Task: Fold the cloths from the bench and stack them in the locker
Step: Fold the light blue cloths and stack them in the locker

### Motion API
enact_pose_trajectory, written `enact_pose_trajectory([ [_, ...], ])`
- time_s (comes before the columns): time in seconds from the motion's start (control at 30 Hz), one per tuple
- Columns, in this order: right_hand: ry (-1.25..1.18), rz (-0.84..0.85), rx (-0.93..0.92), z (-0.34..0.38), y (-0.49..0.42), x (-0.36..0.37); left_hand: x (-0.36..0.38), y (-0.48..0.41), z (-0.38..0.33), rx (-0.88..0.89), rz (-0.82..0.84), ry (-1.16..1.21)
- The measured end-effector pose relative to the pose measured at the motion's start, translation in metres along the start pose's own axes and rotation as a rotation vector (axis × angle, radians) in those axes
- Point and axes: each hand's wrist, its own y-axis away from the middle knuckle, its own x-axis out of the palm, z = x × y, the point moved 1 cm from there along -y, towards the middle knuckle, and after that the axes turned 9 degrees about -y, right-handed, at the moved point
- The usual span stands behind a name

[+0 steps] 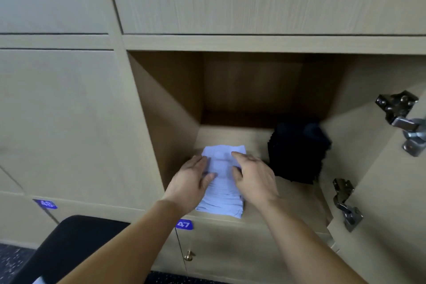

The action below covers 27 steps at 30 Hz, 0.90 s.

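Two hands lie on the pale folded cloth (221, 191), which sits on the floor of the locker (166, 110) at its front lip. Left of and below that cloth shows the black bench (76, 242).

The left hand (193, 177) rests along the cloth's left edge, fingers nearly straight and thumb laid on top. The right hand (251, 175) covers its right side, fingers spread flat, forearm reaching in from low right. Neither seems to pinch.

Right of the cloth, apart from it, sits a dark folded cloth (297, 152); further right hangs the open door (391, 203).

The step looks like settling the fold. Press evenly with both palms, square the edges to the lip, then lift straight off so no layer drags.
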Motion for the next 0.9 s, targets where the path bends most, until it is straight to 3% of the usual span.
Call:
enact_pose_trajectory([
  [0.17, 0.015, -0.037, -0.009, 0.030, 0.033, -0.032, -0.039, 0.052, -0.011, 0.015, -0.081, -0.136],
  [0.43, -0.027, -0.001, -0.071, 0.091, 0.106, -0.051, -0.099, 0.163, -0.004, -0.116, -0.111, -0.237],
  [0.9, -0.116, 0.194, -0.258, 0.214, 0.217, 0.038, -0.119, 0.372, 0.121, -0.526, -0.105, -0.267],
])
